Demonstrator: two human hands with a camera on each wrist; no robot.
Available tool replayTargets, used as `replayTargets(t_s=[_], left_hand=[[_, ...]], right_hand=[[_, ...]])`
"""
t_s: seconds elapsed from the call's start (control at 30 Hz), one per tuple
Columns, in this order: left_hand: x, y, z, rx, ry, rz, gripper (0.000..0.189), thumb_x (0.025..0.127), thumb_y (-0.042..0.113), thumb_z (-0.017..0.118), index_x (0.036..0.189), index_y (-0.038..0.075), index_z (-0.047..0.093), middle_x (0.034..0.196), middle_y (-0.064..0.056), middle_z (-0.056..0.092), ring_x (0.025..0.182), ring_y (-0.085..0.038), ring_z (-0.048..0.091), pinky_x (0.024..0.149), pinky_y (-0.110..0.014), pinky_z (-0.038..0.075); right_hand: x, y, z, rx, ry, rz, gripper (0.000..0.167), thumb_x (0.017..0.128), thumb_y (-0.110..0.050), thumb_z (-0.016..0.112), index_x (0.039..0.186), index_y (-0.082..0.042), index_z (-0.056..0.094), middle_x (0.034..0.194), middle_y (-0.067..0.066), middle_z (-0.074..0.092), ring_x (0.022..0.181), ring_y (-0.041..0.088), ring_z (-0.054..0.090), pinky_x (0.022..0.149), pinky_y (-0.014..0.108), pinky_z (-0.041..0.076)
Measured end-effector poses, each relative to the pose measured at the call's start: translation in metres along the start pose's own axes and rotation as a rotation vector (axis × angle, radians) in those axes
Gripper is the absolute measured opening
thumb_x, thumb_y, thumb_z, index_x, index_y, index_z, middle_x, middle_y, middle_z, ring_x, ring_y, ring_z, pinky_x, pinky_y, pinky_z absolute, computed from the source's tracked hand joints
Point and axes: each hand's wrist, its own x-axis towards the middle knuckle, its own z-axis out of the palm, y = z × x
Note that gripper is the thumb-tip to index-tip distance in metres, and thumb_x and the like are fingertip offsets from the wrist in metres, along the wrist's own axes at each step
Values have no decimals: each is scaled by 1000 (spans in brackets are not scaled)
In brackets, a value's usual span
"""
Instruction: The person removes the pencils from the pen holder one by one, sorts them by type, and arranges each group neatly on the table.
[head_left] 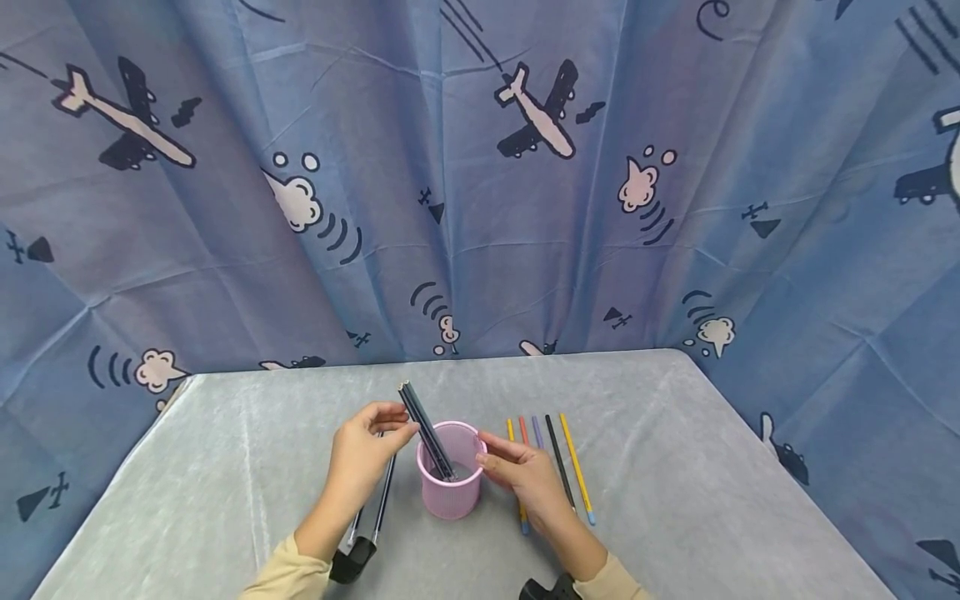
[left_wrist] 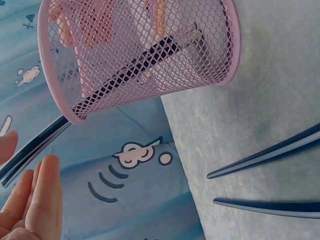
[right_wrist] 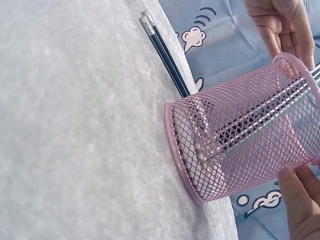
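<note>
A pink mesh pencil cup (head_left: 450,500) stands upright on the table, with several dark pencils (head_left: 424,425) leaning in it against its left rim. Their eraser ends are down near the cup's base, seen through the mesh in the right wrist view. My left hand (head_left: 365,446) pinches the upper part of these pencils, thumb on one side and fingers on the other. On the cup's right side, my right hand (head_left: 528,479) holds it near the rim with thumb and fingers. Two more dark pencils (head_left: 386,493) lie left of the cup, partly behind the left wrist.
Right of the cup lie several pencils in a row: a yellow one (head_left: 577,471), a black one (head_left: 558,458), a purple one (head_left: 537,432), a red one (head_left: 523,429) and another yellow one. A patterned blue curtain (head_left: 480,208) hangs behind the grey-covered table (head_left: 675,500).
</note>
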Motion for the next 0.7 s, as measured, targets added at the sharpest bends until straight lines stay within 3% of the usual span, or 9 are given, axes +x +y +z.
replayTargets(t_s=[0.7], left_hand=[[6,2,7,-89,73,-22,26,83,15,80,104,3,71,101,-13,75,85,-9,68,66,-15,52]], right_hand=[[1,1,-1,-1,-2,8,48,88,-17,76,131,0,63,129,17,67,101,6,69,85,20,59]])
